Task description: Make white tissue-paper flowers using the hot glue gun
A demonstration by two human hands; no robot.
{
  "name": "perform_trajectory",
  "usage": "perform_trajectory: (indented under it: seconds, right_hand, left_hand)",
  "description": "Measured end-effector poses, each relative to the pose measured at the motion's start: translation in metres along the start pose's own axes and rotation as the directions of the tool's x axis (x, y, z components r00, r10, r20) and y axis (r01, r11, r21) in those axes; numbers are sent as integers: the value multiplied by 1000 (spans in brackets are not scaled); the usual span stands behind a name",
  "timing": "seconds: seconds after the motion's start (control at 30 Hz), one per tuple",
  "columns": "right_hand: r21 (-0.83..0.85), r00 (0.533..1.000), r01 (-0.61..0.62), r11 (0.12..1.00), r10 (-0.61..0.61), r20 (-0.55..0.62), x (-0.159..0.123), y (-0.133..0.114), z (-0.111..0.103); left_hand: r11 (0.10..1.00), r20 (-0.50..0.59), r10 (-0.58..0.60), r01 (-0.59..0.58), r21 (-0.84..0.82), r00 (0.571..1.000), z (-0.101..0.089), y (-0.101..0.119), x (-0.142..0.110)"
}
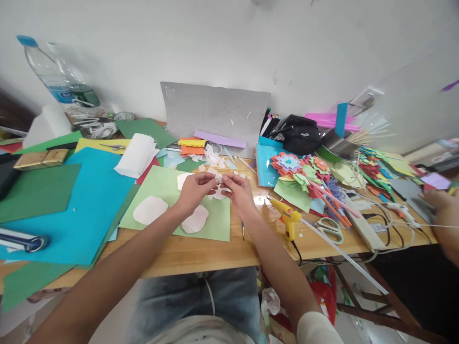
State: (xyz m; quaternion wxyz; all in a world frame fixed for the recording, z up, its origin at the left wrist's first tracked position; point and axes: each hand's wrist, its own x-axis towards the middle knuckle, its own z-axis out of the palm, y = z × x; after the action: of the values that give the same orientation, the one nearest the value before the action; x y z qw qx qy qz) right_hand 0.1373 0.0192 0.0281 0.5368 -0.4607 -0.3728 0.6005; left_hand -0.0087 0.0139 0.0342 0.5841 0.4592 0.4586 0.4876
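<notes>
My left hand (195, 188) and my right hand (239, 190) meet over the light green sheet (215, 230). Between their fingertips is a small white paper piece (218, 177), pinched from both sides. Its exact shape is partly hidden by the fingers. On the green sheet lie a white paper petal shape (150, 210) at the left and another petal shape (195, 219) below my hands. A third white piece (183, 180) is partly covered by my left hand. White paper also shows just beneath the fingertips.
A yellow glue gun (289, 217) and scissors (330, 229) lie to the right, near layered paper flowers (289, 163). Blue card (107, 191) and a white paper roll (136, 155) are at the left. Another person's hand (444, 215) is at the far right.
</notes>
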Motion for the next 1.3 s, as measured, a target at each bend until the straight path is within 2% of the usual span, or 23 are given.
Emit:
perform_trajectory:
  seconds: [0.17,0.23,0.33,0.4,0.47,0.57,0.8,0.93,1.13,1.3]
  right_hand:
    - [-57,999,27,998,-26,20,0,-1,-1]
    - [-180,994,99,979,-90,56,-2,-2,-1]
    - [-392,966,258,883,-221,137,-4,-1,0]
    - [-443,948,319,838,-274,163,-4,2,1]
    - [-417,953,303,857,-263,152,-4,4,1]
    - [-310,977,204,929,-171,129,-3,4,1]
    - [-142,995,56,988,-43,93,-4,-2,-1]
    - [-137,994,47,989,-33,106,-7,-5,0]
    - [-201,986,102,974,-71,152,-6,-3,-1]
    - [-152,987,87,985,-64,147,-4,-1,-4]
  left_hand:
    - [1000,-31,-19,19,11,999,-2,-3,1]
    - [1000,-27,-17,17,25,1000,-5,-4,0]
    - [996,14,14,-15,86,1000,-11,-6,-2]
    - [991,59,21,-29,134,998,-13,-6,-3]
    - [987,86,13,-27,161,996,-15,-7,-4]
    - [991,89,6,-18,135,996,-15,-7,-5]
    - [995,42,-41,44,-85,998,-16,-2,-6]
    - [993,49,-53,57,-101,997,-15,-1,-6]
    - [996,54,-51,54,-65,997,-16,-1,-6]
    - [997,52,-24,28,-68,998,-16,0,-7]
